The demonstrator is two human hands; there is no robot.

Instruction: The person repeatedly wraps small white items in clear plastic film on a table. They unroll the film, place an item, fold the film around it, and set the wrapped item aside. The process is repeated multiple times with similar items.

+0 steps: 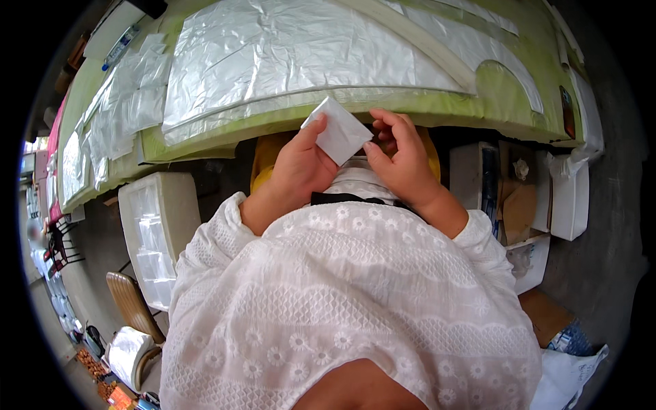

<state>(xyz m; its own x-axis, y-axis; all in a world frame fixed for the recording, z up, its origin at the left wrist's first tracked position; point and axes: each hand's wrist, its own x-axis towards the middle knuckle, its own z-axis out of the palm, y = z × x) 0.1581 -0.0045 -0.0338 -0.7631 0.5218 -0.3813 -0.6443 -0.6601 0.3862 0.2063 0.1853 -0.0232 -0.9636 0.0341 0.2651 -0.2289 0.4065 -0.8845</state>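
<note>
A small white folded square of thin, smooth sheet (336, 130) is held at a tilt in front of my waist. My left hand (304, 160) is closed on its left side, the thumb lying flat on the upper face and the other fingers hidden beneath. At the square's right corner is my right hand (406, 160), thumb tip at or just beside the edge. Its fingers are half bent and apart from the thumb, and I see nothing between them. Whether the thumb touches the sheet I cannot tell.
Ahead stands a green-covered table (273, 119) with a large clear plastic sheet (287, 55) and a long pale strip (424, 41). Stacked clear bags (130, 102) lie at its left. A white foam box (178, 205) of packets stands left; open boxes (516, 198) are right.
</note>
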